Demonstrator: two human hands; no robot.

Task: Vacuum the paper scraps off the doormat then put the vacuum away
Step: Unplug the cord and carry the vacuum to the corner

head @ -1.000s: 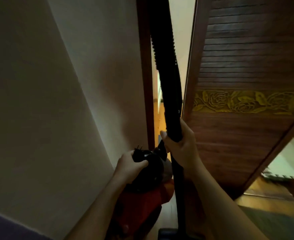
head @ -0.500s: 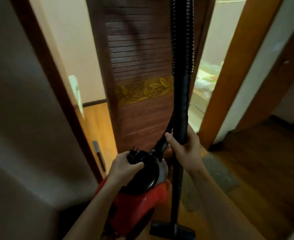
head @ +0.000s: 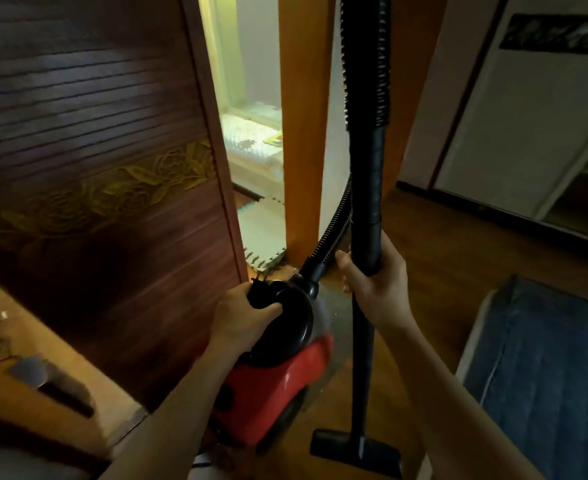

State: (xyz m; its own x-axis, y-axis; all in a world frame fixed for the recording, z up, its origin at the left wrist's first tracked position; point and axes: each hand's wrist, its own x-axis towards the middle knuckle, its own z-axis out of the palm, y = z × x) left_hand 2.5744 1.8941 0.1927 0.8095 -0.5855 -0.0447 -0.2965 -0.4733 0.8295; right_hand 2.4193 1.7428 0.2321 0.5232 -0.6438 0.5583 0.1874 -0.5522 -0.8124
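A red canister vacuum point(head: 272, 386) with a black top hangs off the floor, carried by its black handle in my left hand point(head: 240, 320). My right hand point(head: 375, 282) grips the black wand point(head: 365, 202), held upright, with the ribbed hose looping up out of frame. The black floor nozzle point(head: 355, 452) hangs at the wand's lower end, just over the wooden floor. A grey doormat point(head: 334, 327) shows behind the vacuum, mostly hidden by it; I cannot make out scraps on it.
A dark louvred wooden door point(head: 95, 202) with a carved gold band stands at left. An orange door frame point(head: 303, 133) lies straight ahead, a foam tile mat point(head: 261, 230) beyond it. A blue rug point(head: 545, 375) lies at right, a white cabinet point(head: 528, 133) behind it.
The view has swung to the right, from the wall and door edge to the doorway and the room with the blue rug. Both hands keep their hold on the vacuum and wand.
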